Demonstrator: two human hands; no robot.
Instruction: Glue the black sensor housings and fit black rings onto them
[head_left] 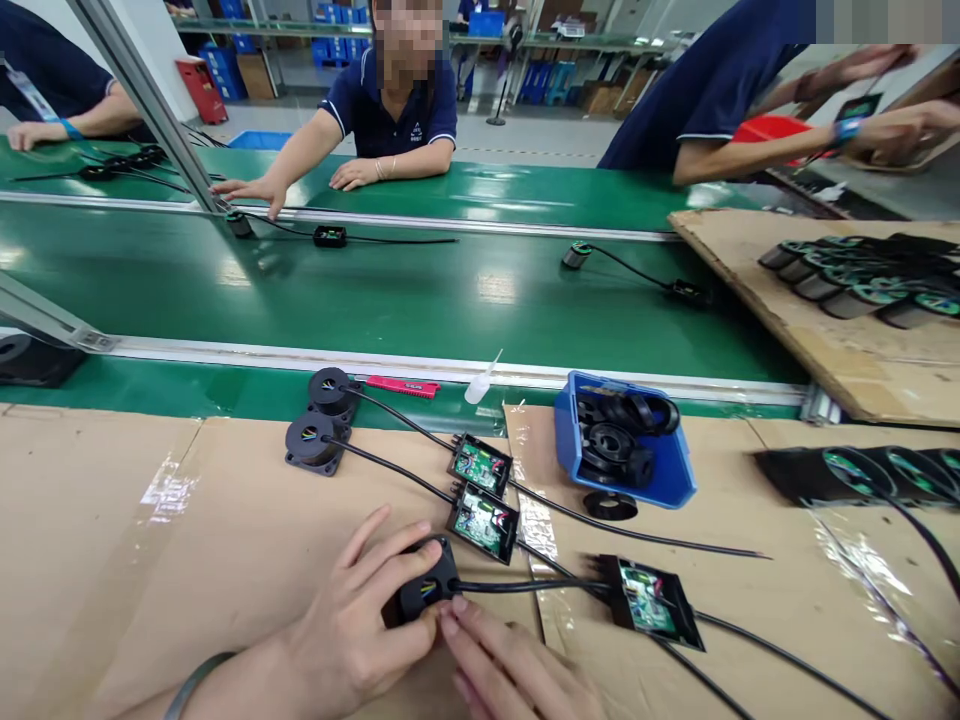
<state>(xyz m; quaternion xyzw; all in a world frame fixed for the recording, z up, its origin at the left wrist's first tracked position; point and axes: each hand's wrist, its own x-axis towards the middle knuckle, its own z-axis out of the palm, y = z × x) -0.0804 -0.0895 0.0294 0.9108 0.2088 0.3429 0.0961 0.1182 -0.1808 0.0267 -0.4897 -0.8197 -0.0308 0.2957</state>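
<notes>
- 2 finished sensor heads [322, 420] lie upper left on the cardboard, cables trailing right, set aside.
- Left hand [352, 620] wraps the round black housing [424, 590], pinning it down at the near edge.
- Right hand [510, 670]: fingertips together against the housing's rim, steadying it.
- Its open circuit box [652, 600] lies right; blue parts bin [630, 450] within reach.

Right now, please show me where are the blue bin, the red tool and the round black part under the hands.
blue bin [679, 478]: head view, bare right wall.
red tool [403, 386]: head view, middle of handle.
round black part [426, 591]: head view, its top face.
</notes>
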